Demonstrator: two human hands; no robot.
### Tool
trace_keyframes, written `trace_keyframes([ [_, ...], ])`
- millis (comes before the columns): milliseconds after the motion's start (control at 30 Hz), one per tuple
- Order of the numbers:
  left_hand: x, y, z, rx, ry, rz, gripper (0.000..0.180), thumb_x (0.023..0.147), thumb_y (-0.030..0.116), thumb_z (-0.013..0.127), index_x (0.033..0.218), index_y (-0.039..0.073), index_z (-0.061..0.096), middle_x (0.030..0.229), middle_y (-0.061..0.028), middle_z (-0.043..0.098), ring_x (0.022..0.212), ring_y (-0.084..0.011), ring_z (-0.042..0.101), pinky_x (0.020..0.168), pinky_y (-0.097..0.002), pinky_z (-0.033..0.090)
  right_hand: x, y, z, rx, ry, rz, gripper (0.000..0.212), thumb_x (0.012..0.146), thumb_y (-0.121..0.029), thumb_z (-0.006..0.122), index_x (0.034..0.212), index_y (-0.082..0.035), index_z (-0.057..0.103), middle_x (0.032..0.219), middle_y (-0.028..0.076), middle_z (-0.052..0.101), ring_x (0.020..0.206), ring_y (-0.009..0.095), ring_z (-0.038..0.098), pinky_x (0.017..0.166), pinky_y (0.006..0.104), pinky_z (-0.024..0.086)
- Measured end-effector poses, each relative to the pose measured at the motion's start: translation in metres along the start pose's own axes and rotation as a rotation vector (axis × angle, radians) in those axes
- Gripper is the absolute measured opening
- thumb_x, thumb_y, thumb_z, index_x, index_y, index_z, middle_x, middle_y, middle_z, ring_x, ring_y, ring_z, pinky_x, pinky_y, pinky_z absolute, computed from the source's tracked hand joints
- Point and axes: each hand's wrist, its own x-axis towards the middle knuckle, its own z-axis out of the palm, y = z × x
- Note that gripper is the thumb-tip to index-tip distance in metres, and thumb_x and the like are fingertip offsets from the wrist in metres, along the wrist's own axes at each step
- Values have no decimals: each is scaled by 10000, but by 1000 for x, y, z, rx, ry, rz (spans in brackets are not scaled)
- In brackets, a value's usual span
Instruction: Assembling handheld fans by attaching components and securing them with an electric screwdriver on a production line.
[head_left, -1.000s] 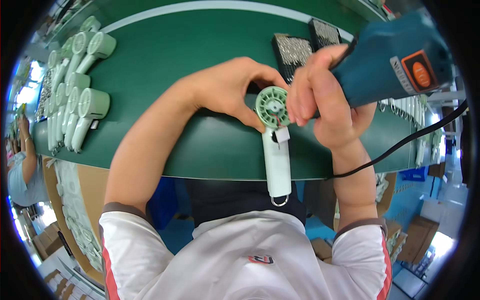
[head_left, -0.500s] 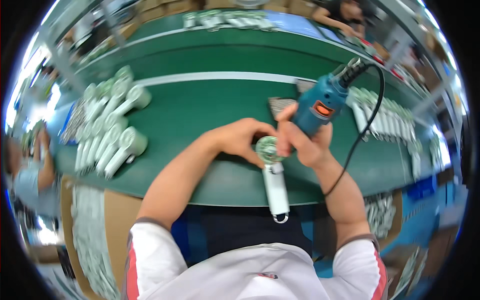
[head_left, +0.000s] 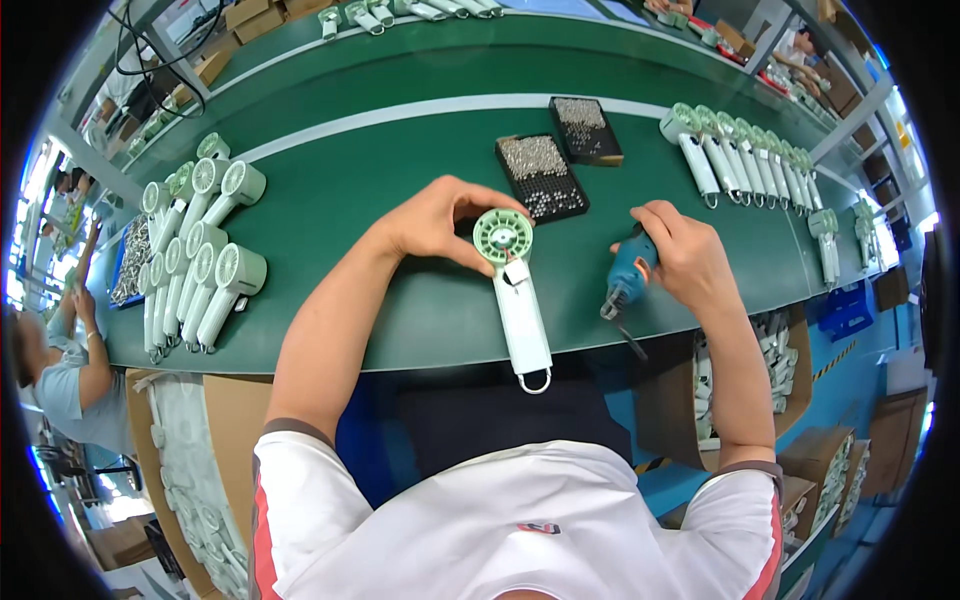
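Note:
A handheld fan [head_left: 525, 320] with a white handle and a pale green round head lies at the table's near edge, its handle and wire loop pointing towards me. My left hand [head_left: 445, 222] grips the fan's head between thumb and fingers. To the right, my right hand [head_left: 688, 258] is closed around a blue electric screwdriver [head_left: 630, 268], whose cord end points down towards me; its tip is hidden by the hand. Beyond the fan sit two black trays of small metal screws, the nearer tray [head_left: 570, 198] and the farther tray [head_left: 606, 155].
More fans [head_left: 215, 285] are piled at the left, beside a blue tray of small metal parts [head_left: 130, 262]. A row of fans [head_left: 735, 160] lies at the right. Boxes of fan parts [head_left: 705, 400] stand below the table. A person [head_left: 75, 360] works at far left.
The screwdriver has come away from the fan to the right and turned, its cord end swinging from far to near. The left hand still holds the fan. The view has shifted, showing both screw trays.

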Motion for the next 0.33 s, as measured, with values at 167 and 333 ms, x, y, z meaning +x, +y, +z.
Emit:
trace_keyframes([
  [167,0,-4,-14,-398,-5,150,887,545,37,927,1366,-66,608,1322,-257,668,1251,-388,649,1121,-495,481,-10,19,32,-178,-61,24,331,830,14,620,1158,-27,638,1293,134,600,1133,327,630,935,422,557],
  [333,-7,-7,-16,-618,-56,275,910,556,83,909,1392,-70,585,1331,-298,648,1247,-462,635,1101,-556,481,-2,16,37,-106,-78,31,387,791,15,672,1173,-39,645,1330,157,577,1166,347,615,950,428,556],
])
